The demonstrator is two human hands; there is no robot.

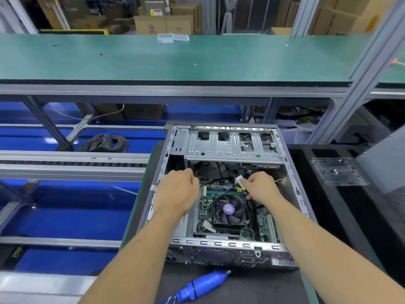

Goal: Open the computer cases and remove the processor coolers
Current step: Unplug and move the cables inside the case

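Open grey metal computer case (221,244) lies flat on the dark desk (263,284); black finned processor cooler with fan (229,212) sits between both wrists. Left hand (176,191) curled inside the left wall, grasp hidden. Right hand (259,188) pinches a white cable connector (240,181). Blue electric screwdriver (203,285) lies nearer than the case. Green conveyor shelf (175,58) beyond.

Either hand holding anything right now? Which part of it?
Right hand pinches a white cable connector at its lower end, above the cooler fan. Left hand is curled; whether it holds anything cannot be told.
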